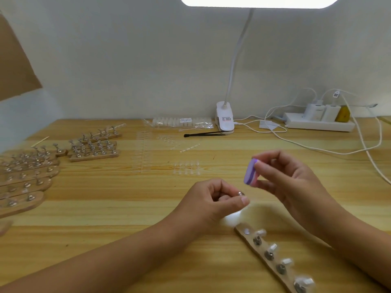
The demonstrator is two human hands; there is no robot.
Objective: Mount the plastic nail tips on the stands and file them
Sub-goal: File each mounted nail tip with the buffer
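Left hand (215, 199) is pinching a metal stand peg (240, 193), any tip on it hidden, right hand (283, 176) gripping a purple buffer block (251, 171) just above: filing likely in hand, next calling for bringing block onto peg; four mounted nail tips (286, 261) sitting on wooden strip (274, 262).

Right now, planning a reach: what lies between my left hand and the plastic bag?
Head view: clear nail tips, then a black stick before the bag.
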